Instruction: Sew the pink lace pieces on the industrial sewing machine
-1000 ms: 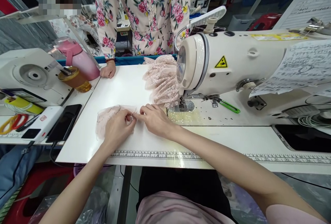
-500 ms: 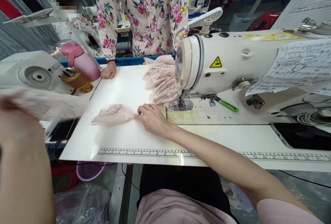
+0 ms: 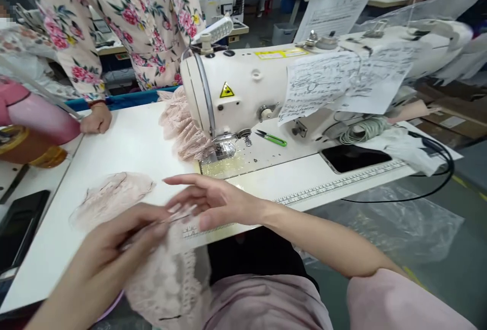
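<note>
My left hand [image 3: 125, 243] pinches the top edge of a pale pink lace piece [image 3: 163, 284], which hangs down over the table's front edge. Close beside that edge is my right hand [image 3: 220, 200], its fingers apart; whether its fingertips touch the lace cannot be made out. Another pale pink lace piece [image 3: 116, 198] lies flat on the white tabletop [image 3: 125, 137], left of my hands. Gathered pink lace [image 3: 182, 127] is bunched at the needle end of the white sewing machine [image 3: 243, 84].
Green-handled thread snips [image 3: 276, 139] and a phone [image 3: 355, 158] lie on the right. Handwritten paper [image 3: 319, 84] hangs on the machine. Across the table stands a person in a floral dress [image 3: 140, 20], one hand [image 3: 96, 119] resting on the tabletop. A pink flask [image 3: 45, 117] stands left.
My left hand has brought its lace piece from the far left to in front of me. My right hand has let go of the lace on the table and come near. The view has turned right.
</note>
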Available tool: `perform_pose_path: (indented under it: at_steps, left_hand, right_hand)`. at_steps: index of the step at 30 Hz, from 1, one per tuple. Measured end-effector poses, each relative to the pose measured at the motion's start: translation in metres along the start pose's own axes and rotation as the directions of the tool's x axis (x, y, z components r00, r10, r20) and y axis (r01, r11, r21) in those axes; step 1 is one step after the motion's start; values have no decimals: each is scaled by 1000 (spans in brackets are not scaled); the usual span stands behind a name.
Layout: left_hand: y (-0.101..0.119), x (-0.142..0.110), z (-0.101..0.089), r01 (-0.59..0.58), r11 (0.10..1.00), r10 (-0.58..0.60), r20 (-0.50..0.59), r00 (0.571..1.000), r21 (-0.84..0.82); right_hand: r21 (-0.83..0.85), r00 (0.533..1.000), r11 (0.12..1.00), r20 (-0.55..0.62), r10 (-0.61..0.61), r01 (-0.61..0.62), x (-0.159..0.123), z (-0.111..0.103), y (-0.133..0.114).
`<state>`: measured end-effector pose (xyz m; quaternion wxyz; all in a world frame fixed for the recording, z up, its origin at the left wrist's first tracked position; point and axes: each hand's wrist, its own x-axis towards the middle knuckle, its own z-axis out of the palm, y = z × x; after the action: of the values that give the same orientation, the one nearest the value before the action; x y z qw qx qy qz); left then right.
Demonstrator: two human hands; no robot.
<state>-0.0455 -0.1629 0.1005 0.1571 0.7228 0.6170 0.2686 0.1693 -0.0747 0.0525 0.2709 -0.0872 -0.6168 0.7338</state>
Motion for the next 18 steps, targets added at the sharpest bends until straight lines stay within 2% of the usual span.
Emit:
perform_pose_path:
  at_steps: [2, 4, 6, 7, 8, 9, 10, 12, 13, 15, 16, 18]
  left_hand:
    - [6, 28, 31, 71, 988, -47, 168, 985, -139]
    - [6, 59, 60, 97, 983, -68, 182, 981, -155]
    - [0, 89, 84, 73, 991, -53, 171, 984, -113]
    - [-4, 102, 93, 66, 996, -56, 171, 984, -55]
    - [-9, 113, 101, 63, 998, -66, 162, 985, 25]
    - [-13, 122, 106, 49, 992, -65, 144, 987, 117]
    - [-17, 128, 110, 15, 977, -39, 111, 993, 212]
    - [-21, 132, 113, -115, 921, 112, 30, 993, 372]
    - [-21, 130, 114, -212, 882, 226, 16, 974, 421]
    - [-21, 122, 116, -404, 790, 432, 48, 901, 461]
    - [-21, 118, 118, -476, 750, 495, 89, 864, 459]
    - [-22, 110, 124, -542, 699, 543, 147, 827, 466]
  right_hand:
    - [116, 985, 991, -157, 76, -58, -15, -14, 3]
    - [87, 933, 992, -343, 113, -88, -24, -35, 12]
    - [-70, 880, 987, -465, 96, -144, -28, -59, 23]
    - [-207, 853, 960, -519, 55, -188, -29, -70, 28]
    - [-369, 829, 898, -560, -9, -239, -30, -79, 32]
    - [-531, 812, 796, -577, -89, -290, -31, -87, 35]
    - [-669, 808, 668, -563, -172, -325, -32, -93, 38]
    - [-852, 841, 417, -455, -292, -316, -33, -99, 40]
    - [-908, 867, 315, -378, -325, -278, -34, -100, 41]
    - [-971, 914, 146, -228, -337, -188, -33, -102, 41]
    - [-985, 933, 72, -173, -316, -158, -31, -103, 42]
    - [-990, 962, -40, -119, -248, -133, -26, -107, 43]
